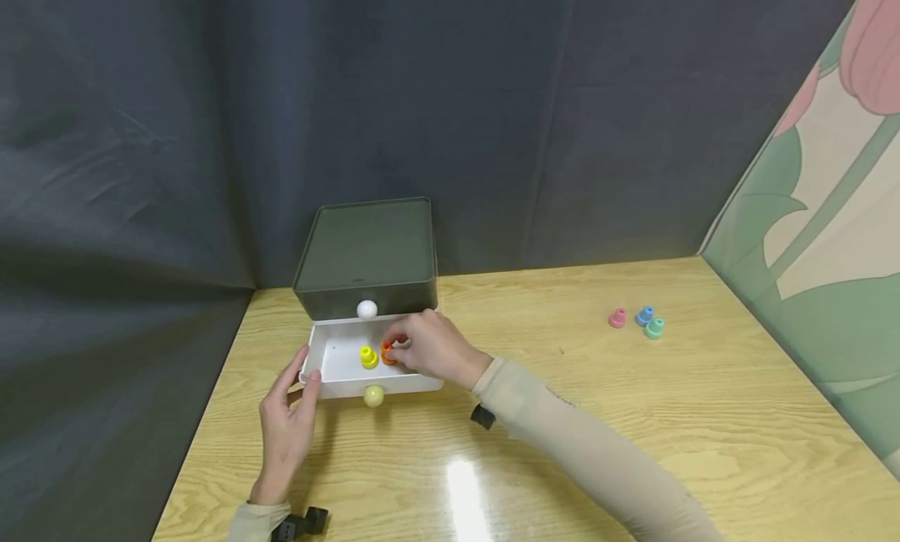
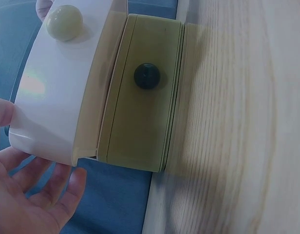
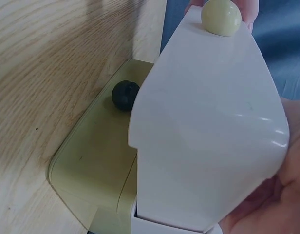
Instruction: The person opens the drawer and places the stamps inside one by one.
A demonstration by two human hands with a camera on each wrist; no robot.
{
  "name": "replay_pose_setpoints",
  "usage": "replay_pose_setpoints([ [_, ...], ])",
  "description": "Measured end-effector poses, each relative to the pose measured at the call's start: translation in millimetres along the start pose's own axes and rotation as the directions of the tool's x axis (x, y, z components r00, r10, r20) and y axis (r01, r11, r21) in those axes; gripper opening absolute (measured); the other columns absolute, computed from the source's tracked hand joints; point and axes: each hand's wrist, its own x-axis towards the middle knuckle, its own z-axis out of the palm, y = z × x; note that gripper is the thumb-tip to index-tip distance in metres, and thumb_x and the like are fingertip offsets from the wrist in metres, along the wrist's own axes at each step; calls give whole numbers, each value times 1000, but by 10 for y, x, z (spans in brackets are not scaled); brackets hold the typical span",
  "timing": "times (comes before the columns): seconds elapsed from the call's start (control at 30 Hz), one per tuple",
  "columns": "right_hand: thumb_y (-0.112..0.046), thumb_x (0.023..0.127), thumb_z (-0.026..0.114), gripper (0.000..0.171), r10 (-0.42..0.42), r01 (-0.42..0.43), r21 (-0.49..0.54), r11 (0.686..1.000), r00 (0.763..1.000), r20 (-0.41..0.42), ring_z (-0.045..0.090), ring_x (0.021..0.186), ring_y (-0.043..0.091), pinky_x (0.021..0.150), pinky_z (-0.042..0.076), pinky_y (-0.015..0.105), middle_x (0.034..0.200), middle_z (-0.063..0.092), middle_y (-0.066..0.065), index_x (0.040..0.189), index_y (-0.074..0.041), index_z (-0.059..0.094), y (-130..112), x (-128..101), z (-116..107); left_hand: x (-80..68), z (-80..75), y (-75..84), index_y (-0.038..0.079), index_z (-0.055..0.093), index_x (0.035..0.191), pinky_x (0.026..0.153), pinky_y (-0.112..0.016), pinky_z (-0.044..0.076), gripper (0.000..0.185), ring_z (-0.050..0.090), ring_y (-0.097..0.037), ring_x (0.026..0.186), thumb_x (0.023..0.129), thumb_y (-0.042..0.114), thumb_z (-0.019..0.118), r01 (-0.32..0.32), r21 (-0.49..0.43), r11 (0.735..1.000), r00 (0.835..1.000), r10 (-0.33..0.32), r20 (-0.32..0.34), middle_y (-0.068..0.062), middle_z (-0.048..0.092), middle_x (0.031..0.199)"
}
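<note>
A white drawer [image 1: 341, 388] with a pale yellow knob [image 1: 374, 396] is pulled out of a small dark green drawer cabinet [image 1: 373, 245]. My left hand [image 1: 287, 433] grips the drawer's left front corner, thumb at the front and fingers around the side. Inside the drawer, my right hand [image 1: 436, 348] pinches an orange stepped round peg [image 1: 388, 355] between thumb and fingers; its lower part is at the drawer floor. Just left of it stands a similar yellow peg [image 1: 369, 358]. In the right wrist view the drawer's white front [image 3: 208, 117] hides the fingertips and both pegs.
On the right of the wooden table [image 1: 562, 448] stand a pink peg [image 1: 617, 318], a blue peg [image 1: 644, 316] and a teal peg [image 1: 655, 329]. Beneath the white drawer is a closed olive drawer [image 2: 140, 117] with a dark knob [image 2: 147, 76]. A dark curtain [image 1: 492, 120] hangs behind.
</note>
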Motion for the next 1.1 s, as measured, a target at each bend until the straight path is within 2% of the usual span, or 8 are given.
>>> replay_pose_setpoints([
  [0.13,-17,92,86,8,5,-5,22,1000,1000,5,63,68,3,68,53,22,90,81,-6,100,-15,86,0,-9,0,0,4,-5,7,62,150,88,-3,47,44,54,6,119,106,8,62,-7,-4,1000,1000,7,-3,-17,64,150],
  [0.4,-17,91,87,11,3,-2,80,997,1000,-9,76,85,7,78,58,23,92,82,-6,101,-14,85,16,-30,-5,-1,10,-3,6,61,150,88,-2,46,44,54,8,118,107,8,61,-6,0,1000,1000,6,-3,-18,64,150],
  [0.57,-14,92,85,10,-10,9,137,991,1000,4,77,83,8,75,57,20,92,82,-5,102,-11,84,22,-49,-21,-3,8,-2,6,61,150,88,-3,46,44,54,7,118,107,8,61,-5,0,1000,1000,5,-5,-18,63,150],
  [0.73,-12,94,82,12,-8,9,142,990,1000,-6,76,83,9,73,57,18,99,83,-1,106,-10,84,14,-91,-57,-8,4,4,6,61,151,88,-2,45,44,54,9,118,107,8,61,-4,6,1000,1000,4,0,-18,63,150],
  [0.83,-11,94,82,16,-14,18,126,992,999,-34,77,88,13,78,60,24,104,83,2,110,-8,84,12,-123,-91,-14,7,-3,6,61,151,88,-3,45,44,54,9,117,107,8,61,-3,6,1000,1000,3,0,-18,64,150],
  [0.97,-10,93,83,21,-21,31,146,989,997,-72,78,99,22,89,63,38,108,83,8,113,-3,83,13,-153,-144,-20,3,-11,7,61,151,88,-3,46,44,54,7,117,107,8,61,-2,1,1000,1000,2,-5,-18,64,150],
  [1.1,-11,93,82,22,-14,33,169,985,994,-113,78,99,27,91,63,45,110,83,11,113,-1,82,13,-198,-203,-20,3,-8,8,61,151,88,-4,46,44,55,5,117,107,8,61,-1,-1,1000,1000,1,-6,-18,64,150],
])
